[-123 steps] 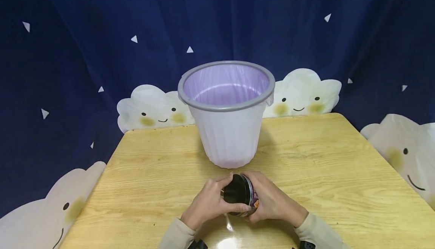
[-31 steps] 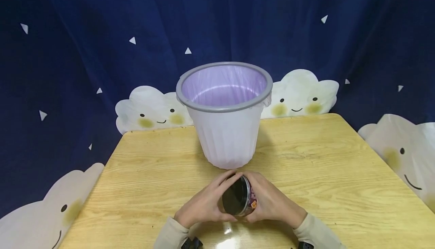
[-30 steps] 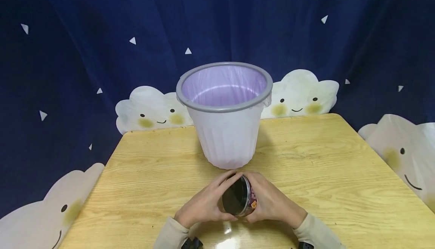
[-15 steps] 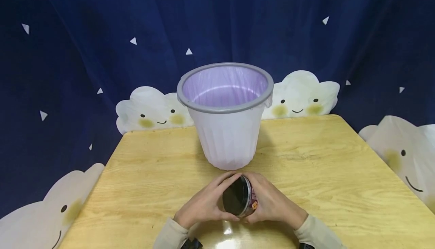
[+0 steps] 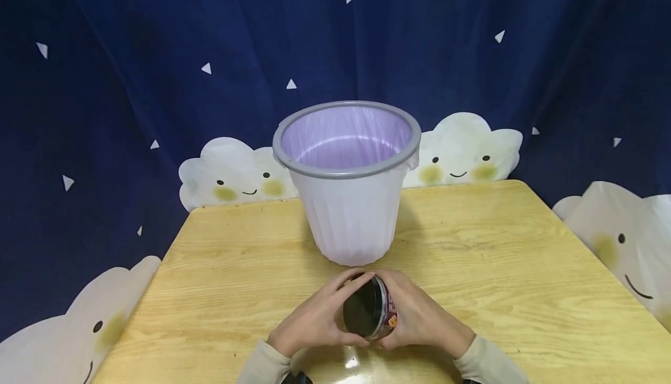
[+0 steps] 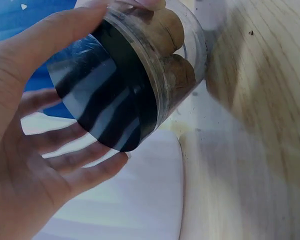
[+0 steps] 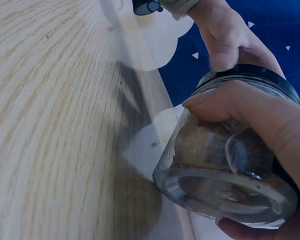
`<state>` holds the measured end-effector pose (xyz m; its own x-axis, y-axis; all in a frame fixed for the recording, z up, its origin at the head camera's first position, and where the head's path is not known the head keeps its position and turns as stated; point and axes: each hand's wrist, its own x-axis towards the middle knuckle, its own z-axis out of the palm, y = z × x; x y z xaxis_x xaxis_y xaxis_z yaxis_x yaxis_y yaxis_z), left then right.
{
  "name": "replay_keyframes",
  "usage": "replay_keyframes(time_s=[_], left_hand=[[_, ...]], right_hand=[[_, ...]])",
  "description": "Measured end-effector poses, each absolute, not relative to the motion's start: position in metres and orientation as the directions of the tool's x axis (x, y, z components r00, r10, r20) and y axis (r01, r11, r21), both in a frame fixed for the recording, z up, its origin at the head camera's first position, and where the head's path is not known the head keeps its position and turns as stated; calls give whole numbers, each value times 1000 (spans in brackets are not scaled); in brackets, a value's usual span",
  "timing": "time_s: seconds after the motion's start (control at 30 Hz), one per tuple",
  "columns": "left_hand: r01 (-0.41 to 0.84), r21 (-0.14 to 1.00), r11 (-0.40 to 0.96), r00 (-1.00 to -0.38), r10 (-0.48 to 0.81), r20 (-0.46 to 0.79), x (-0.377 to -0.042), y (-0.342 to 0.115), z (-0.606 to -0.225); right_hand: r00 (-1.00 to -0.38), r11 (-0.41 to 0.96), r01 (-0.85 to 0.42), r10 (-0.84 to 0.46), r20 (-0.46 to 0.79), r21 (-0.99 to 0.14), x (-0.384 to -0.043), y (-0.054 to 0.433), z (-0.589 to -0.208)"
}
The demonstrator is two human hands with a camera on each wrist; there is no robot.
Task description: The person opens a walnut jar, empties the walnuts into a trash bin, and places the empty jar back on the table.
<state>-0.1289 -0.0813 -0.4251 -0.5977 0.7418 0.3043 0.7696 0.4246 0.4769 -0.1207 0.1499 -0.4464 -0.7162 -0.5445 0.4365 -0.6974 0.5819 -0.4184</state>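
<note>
A clear jar [image 5: 390, 319] with a black lid [image 5: 362, 309] and a dark red label is held tilted in front of the bin, its lid toward the left. My left hand [image 5: 314, 319] holds the lid, thumb on the near side and fingers around the far side. Around the jar's body my right hand [image 5: 421, 317] is wrapped. In the right wrist view, brown chunks show through the jar's clear wall [image 7: 205, 145], and its bottom edge appears close to the table. The lid [image 6: 105, 95] still covers the mouth in the left wrist view.
Just beyond the hands stands a white bin [image 5: 353, 221] with a grey rim and a pale purple liner inside. The wooden table [image 5: 225, 267] lies under everything. Behind it hangs a dark blue curtain [image 5: 236, 34] with white triangles and smiling clouds.
Since about four seconds ago my left hand has shifted its grip on the lid, fingers now stretched over its far edge. During the last second the hands barely move; the view tilts slightly up.
</note>
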Motion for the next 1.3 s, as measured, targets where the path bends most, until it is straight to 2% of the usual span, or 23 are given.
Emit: replay_keyframes(time_s=[0.13, 0.33, 0.6, 0.87, 1.07, 1.3], left_hand=[[734, 506, 452, -636, 718, 281, -128, -81, -423], [732, 510, 452, -639, 715, 284, -128, -81, -421], [715, 527, 460, -664, 683, 305, -127, -80, -422], [781, 475, 405, -597, 707, 379, -129, -76, -426], [764, 496, 413, -618, 692, 374, -128, -77, -425], [781, 488, 388, -582, 736, 345, -128, -78, -427]], right_hand=[[-714, 581, -699, -538, 447, -417, -121, 150, -446], [-697, 565, -716, -543, 468, -410, -121, 150, -445], [-710, 579, -704, -546, 444, -412, -119, 149, -444], [-716, 595, -697, -544, 437, -400, -121, 150, -444], [-721, 600, -691, -543, 430, -402, -121, 149, -443], [-698, 589, -713, -546, 462, -380, -120, 150, -445]])
